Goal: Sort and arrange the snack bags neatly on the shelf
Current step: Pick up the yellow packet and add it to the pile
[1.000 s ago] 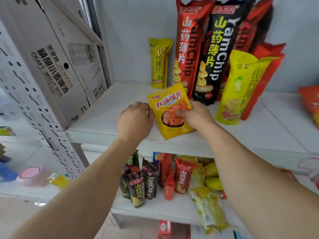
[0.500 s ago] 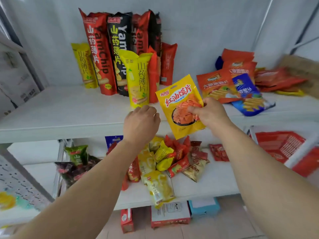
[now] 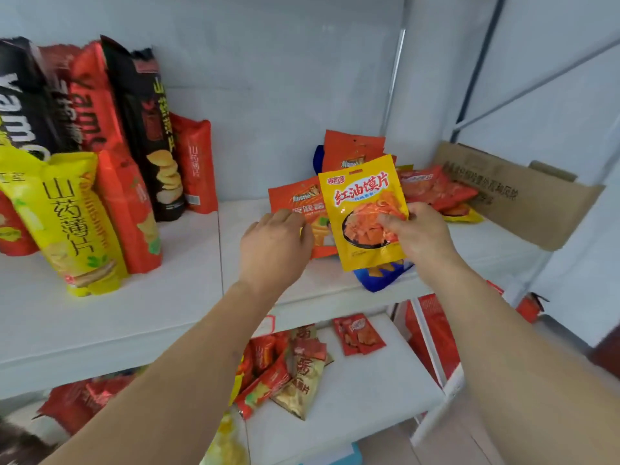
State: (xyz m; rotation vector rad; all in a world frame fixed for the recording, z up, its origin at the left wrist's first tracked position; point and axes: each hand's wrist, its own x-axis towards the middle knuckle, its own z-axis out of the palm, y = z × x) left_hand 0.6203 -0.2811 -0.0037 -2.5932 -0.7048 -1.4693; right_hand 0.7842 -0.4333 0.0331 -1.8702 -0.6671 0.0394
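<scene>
- Snack bag (image 3: 364, 209), yellow, held upright in the right hand (image 3: 419, 234), thumb pinched across its front; since a moment ago it has moved right, now over the orange bags (image 3: 295, 204) piled on the upper shelf (image 3: 188, 307).
- Left hand (image 3: 273, 250) is loosely curled and empty, at 9 o'clock of the bag, near an orange bag's edge.
- Blue bag (image 3: 379, 280) lies under it at 6 o'clock; cardboard box (image 3: 516, 193) at 3 o'clock.
- Tall bags (image 3: 84, 105) at 9 o'clock read "Yam".
- Its red label reads 红油馍片.
</scene>
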